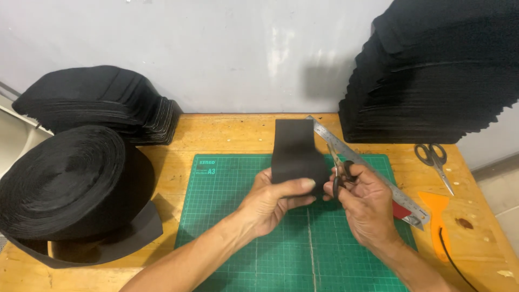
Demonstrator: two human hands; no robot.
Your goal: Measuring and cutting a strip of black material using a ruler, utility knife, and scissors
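A big roll of black strip (65, 184) sits at the far left of the table. Above the green cutting mat (243, 238), the left hand (270, 203) pinches a black foam piece (296, 154), thumb across its lower edge. Just beside it, the right hand (367, 203) grips scissors (339, 176), blades at the piece's right edge, over a steel ruler (367, 167).

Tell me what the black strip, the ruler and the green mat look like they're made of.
Black strip: matte, felt-like or foam sheet; it bends softly in the left hand.
Ruler: bare metal, probably steel, with a bright sheen.
Green mat: smooth, gridded, likely vinyl or rubber.
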